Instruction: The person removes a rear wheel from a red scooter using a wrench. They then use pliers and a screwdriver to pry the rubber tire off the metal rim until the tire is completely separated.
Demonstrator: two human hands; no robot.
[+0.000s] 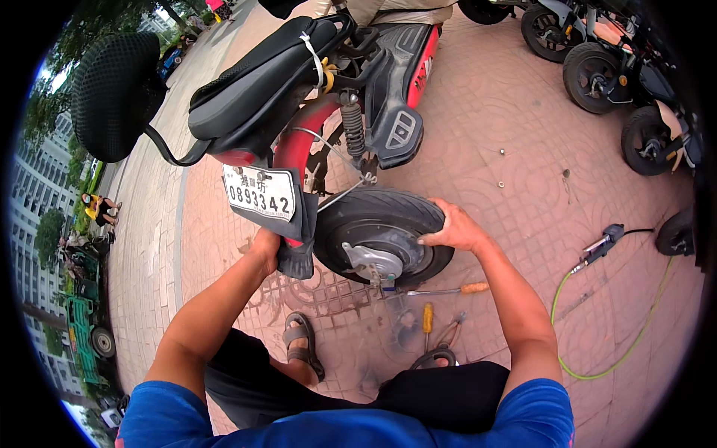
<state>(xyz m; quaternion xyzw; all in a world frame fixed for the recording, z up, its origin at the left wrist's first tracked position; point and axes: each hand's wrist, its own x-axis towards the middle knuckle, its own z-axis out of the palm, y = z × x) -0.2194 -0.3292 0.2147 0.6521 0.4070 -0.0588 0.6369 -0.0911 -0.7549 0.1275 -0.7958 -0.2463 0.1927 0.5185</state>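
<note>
A black and red electric scooter [269,112] has its rear wheel [351,224] low beside the mudguard [295,257], which carries a white plate. My right hand [452,224] grips the tire's right side, thumb on its sidewall. My left hand [265,246] is at the mudguard's left edge, its fingers hidden behind it. A silver hub plate [370,261] sits on the wheel. Below lie an orange-handled screwdriver [473,287], a yellow-handled screwdriver [428,317] and pliers [450,336]. My sandalled left foot [302,343] rests on the pavement.
An air tool [597,246] with a green hose [597,373] lies at right, near small metal parts [502,184]. Several parked scooters [590,75] line the upper right. At far left are a green cargo tricycle [86,336] and a seated person in yellow [97,209].
</note>
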